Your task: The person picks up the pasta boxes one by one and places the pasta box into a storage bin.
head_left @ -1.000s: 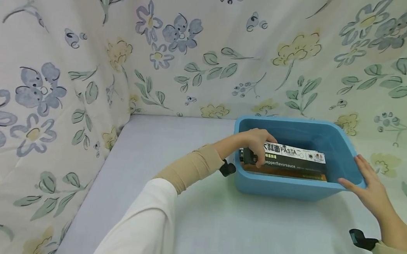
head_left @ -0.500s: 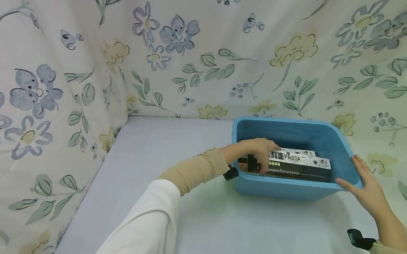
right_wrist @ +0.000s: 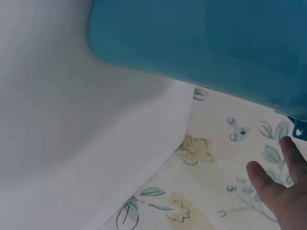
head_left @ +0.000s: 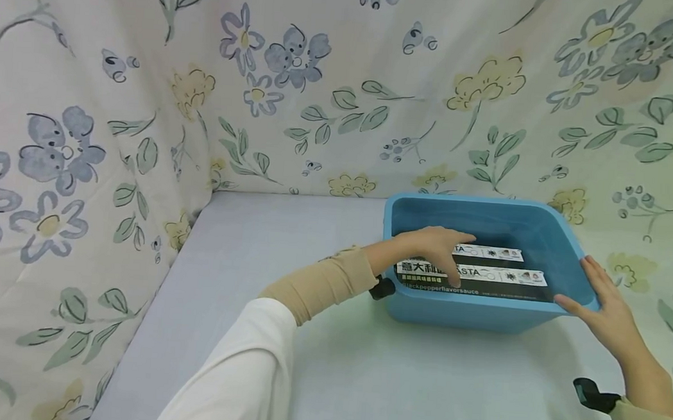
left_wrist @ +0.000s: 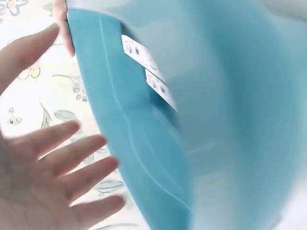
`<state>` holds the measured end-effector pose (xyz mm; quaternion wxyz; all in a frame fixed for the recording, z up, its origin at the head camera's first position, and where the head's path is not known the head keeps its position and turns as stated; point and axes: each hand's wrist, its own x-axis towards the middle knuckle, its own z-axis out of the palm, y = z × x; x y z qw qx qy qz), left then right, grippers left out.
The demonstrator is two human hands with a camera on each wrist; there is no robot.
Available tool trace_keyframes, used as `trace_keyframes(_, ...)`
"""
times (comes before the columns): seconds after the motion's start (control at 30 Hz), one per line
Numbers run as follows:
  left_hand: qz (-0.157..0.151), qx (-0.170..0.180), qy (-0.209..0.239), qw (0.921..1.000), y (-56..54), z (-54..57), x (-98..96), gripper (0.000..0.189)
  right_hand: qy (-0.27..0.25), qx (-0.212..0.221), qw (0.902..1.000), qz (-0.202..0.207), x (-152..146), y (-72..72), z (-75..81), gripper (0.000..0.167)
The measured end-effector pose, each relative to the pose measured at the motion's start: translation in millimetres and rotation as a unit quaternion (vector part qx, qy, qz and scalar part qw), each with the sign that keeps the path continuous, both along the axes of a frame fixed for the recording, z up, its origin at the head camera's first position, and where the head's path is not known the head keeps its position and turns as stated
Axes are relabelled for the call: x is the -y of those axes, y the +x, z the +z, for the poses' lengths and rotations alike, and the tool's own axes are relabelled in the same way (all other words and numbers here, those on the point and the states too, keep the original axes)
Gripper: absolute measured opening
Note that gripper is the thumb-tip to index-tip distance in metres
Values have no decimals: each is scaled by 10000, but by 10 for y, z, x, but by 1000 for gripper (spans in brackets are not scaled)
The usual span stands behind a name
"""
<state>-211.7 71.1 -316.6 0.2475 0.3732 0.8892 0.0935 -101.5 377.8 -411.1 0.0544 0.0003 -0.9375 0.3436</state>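
Inside the blue plastic bin (head_left: 475, 300) lie two black-and-white pasta boxes side by side. The nearer pasta box (head_left: 505, 289) reads "Blackpepperflavorsauce"; the farther pasta box (head_left: 504, 253) is partly covered by my hand. My left hand (head_left: 435, 247) hovers over both with thumb and fingers spread, holding nothing. Its spread fingers (left_wrist: 84, 175) show beside the bin wall in the left wrist view. At the bin's front right corner, my right hand (head_left: 616, 314) holds the rim, thumb on the front edge and fingers over the right edge.
The bin stands on a pale table (head_left: 327, 363) near its back edge. A floral curtain (head_left: 341, 127) hangs behind the table and along its left side. The bin's right part shows bare inner wall.
The nearer pasta box has gone down toward the bin's front wall, hiding a brown surface and exposing the farther box. My left hand has let go and shifted slightly right; my right hand stays.
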Motion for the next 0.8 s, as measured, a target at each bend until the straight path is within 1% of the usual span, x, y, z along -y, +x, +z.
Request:
trace_keyframes(0.07, 192, -653, 176, 9975, 20, 13, 39, 91, 33, 73, 9999, 97, -8, -17, 22, 88)
trace_keyframes(0.1, 309, -1054, 271, 9936, 28, 22, 69, 89, 55, 108, 9998, 178, -12, -31, 38, 89)
trace_keyframes(0.13, 432, -1481, 369, 9873, 34, 29, 101, 87, 92, 152, 9995, 255, -13, -45, 54, 89)
trace_keyframes(0.2, 672, -2266, 475, 9705, 44, 56, 182, 85, 232, 167, 9987, 429, -10, -74, 99, 90)
trace_keyframes(0.27, 824, -2824, 578, 9540, 42, 81, 280, 84, 376, 67, 9980, 508, 15, -96, 148, 92)
trace_keyframes(0.3, 896, -3050, 621, 9461, 39, 93, 330, 84, 444, -19, 9979, 481, 37, -102, 173, 93)
trace_keyframes(0.37, 1027, -3461, 589, 9307, 28, 109, 429, 85, 529, -255, 9976, 360, 102, -112, 232, 93)
trace_keyframes(0.43, 1130, -3845, 541, 9146, 17, 115, 525, 86, 607, -514, 9967, 152, 203, -124, 289, 92)
trace_keyframes(0.47, 1176, -4044, 510, 9055, 10, 111, 571, 86, 632, -654, 9958, 67, 260, -134, 314, 91)
trace_keyframes(0.53, 1220, -4378, 467, 8895, 8, 94, 644, 87, 713, -934, 9931, -44, 374, -149, 354, 86)
trace_keyframes(0.57, 1225, -4503, 510, 8830, 10, 82, 678, 88, 772, -1064, 9913, -71, 431, -160, 368, 85)
trace_keyframes(0.67, 1256, -4754, 652, 8683, 23, 21, 774, 86, 994, -1239, 9873, 3, 580, -208, 376, 84)
trace_keyframes(0.73, 1313, -4895, 725, 8590, 40, -26, 848, 85, 1177, -1180, 9860, 77, 669, -245, 365, 86)
trace_keyframes(0.8, 1411, -5003, 798, 8505, 52, -76, 934, 86, 1367, -1024, 9852, 147, 743, -278, 346, 88)
